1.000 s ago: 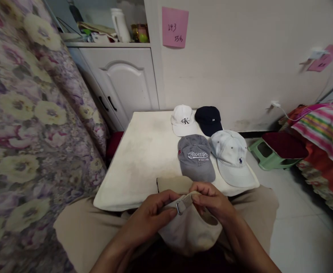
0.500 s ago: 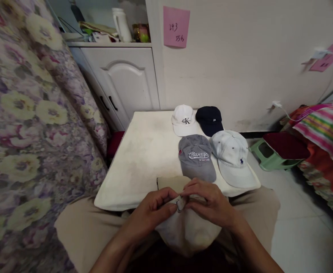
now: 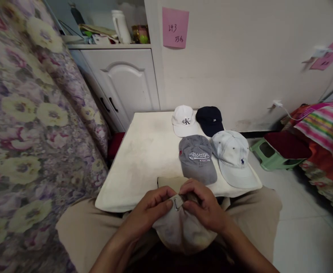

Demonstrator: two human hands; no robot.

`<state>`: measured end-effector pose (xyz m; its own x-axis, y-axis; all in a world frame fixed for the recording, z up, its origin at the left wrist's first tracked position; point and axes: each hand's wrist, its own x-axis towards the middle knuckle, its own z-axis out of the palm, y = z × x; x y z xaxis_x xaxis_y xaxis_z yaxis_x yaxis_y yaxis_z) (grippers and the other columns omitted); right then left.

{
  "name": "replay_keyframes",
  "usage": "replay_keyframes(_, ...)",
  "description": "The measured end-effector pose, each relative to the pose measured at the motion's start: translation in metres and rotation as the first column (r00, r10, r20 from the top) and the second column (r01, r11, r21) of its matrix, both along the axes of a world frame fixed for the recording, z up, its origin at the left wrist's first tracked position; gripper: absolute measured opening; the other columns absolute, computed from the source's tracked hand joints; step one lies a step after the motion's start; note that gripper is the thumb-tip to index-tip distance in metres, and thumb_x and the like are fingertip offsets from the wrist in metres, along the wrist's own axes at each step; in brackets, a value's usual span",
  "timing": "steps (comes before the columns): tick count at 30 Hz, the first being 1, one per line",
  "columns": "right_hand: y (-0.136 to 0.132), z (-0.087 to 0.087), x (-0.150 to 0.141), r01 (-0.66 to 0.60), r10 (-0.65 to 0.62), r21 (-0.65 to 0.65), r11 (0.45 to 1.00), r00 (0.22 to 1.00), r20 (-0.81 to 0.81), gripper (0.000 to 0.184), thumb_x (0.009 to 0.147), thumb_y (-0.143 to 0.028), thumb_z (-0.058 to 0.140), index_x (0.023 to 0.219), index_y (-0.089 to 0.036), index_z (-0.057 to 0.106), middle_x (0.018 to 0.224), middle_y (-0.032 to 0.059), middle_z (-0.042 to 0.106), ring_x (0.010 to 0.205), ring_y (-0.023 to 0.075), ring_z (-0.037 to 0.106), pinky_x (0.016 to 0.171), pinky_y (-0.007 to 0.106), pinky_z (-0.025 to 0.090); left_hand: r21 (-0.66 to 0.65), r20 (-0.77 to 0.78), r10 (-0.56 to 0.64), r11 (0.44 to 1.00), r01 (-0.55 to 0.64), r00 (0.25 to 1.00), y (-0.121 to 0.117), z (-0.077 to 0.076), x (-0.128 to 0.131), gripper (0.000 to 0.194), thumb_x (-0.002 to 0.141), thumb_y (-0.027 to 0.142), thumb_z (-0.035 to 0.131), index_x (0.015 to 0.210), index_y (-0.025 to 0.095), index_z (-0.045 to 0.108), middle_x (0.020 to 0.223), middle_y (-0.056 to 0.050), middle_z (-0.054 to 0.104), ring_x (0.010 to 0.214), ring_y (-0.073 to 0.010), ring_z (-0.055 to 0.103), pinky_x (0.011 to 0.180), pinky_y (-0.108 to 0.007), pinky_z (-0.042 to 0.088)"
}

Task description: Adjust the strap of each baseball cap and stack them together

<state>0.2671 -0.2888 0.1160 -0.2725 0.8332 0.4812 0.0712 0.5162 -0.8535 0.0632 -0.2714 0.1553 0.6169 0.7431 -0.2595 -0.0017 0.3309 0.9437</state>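
Head view: your left hand (image 3: pixel 152 209) has a closed pinch on the beige cap (image 3: pixel 185 237) beside its buckle (image 3: pixel 177 203); your right hand (image 3: pixel 207 207) pinches just across. The cap is between your knees (image 3: pixel 259 212), brim (image 3: pixel 169 183) towards the table (image 3: pixel 143 151).

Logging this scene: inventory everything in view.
held cap: 1, beige, foreground
lettered cap: 1, white, table back
dark cap: 1, navy, beside it
script cap: 1, grey, table right
pale cap: 1, bluish, table right
table: 1, cream, centre
curtain: 1, floral, left
cabinet: 1, white, back
jug: 1, white, on cabinet
shelf clutter: uncounted, mixed
notes: 2, pink, wall
fittings: 2, white, wall
stool: 1, green-red, right
striped cloth: 1, multicoloured, right
trousers: 1, beige, foreground
left hand: 1, on held cap
right hand: 1, on held cap
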Motion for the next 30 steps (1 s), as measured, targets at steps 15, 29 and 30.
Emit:
replay_keyframes(15,0.004,0.023,0.009,-0.122,0.032,0.225,0.967,0.930,0.367,0.023,0.086,-0.008,0.059,0.107,-0.017,0.058,0.110,0.0107,0.061,0.100,0.0204,0.058,0.084,0.036,0.052,0.051,-0.060,0.009,0.999,-0.006,0.998,0.002,-0.003,0.002,0.027,0.086,0.041,0.066,0.089,0.015,0.062,0.077,0.000,0.057,0.068,-0.0127,0.046,0.060,-0.024,0.031)
replay_keyframes(29,0.008,-0.001,-0.006,0.102,-0.214,0.462,0.881,0.957,0.197,0.023,0.084,-0.006,0.057,0.103,-0.019,0.058,0.098,0.0105,0.068,0.088,0.0197,0.065,0.073,0.032,0.056,0.001,-0.043,0.083,0.997,-0.083,0.996,0.003,-0.002,0.004,0.029,0.085,0.042,0.068,0.090,0.014,0.062,0.075,0.001,0.057,0.065,-0.0113,0.047,0.059,-0.023,0.031)
replay_keyframes(30,0.007,-0.002,-0.008,0.134,-0.222,0.421,0.897,0.960,0.168,0.022,0.084,-0.006,0.057,0.101,-0.020,0.058,0.097,0.0100,0.068,0.087,0.0193,0.065,0.073,0.032,0.056,0.011,-0.044,0.083,0.997,-0.082,0.996,0.003,-0.002,0.004,0.028,0.086,0.042,0.067,0.090,0.014,0.062,0.075,0.001,0.057,0.066,-0.0116,0.047,0.059,-0.023,0.032)
